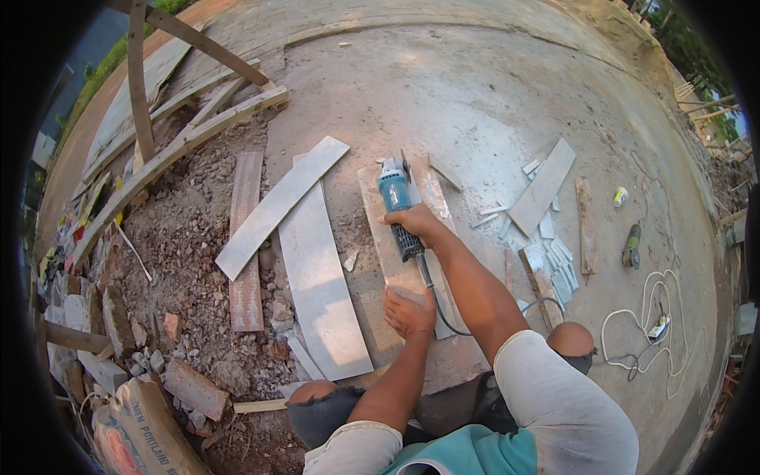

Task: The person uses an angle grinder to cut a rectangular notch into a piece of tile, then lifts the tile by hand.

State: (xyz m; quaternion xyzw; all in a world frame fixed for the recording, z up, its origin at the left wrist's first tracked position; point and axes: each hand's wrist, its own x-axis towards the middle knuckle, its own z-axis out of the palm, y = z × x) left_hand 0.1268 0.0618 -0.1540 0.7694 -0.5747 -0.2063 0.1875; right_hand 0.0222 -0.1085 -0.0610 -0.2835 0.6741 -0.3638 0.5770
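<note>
My right hand (417, 224) is wrapped round the body of a blue angle grinder (395, 190). Its metal head and thin disc point away from me, over the far end of a long tan-grey slab (380, 229). Flat on the slab's nearer part lies my left hand (409, 313), fingers stretched out and holding nothing. From the grinder's rear, a dark power cord (428, 277) curves across the slab toward my right knee. I cannot tell whether the disc touches the slab.
Pale tile strips (324, 285) lie left of the slab, one crossing a reddish plank (248, 237). To the right are white offcuts (558, 257), a tile piece (544, 186), a green power tool (632, 246) and a looped extension cord (606, 332). Rubble, bricks (194, 389) and a paper sack (146, 431) fill the left.
</note>
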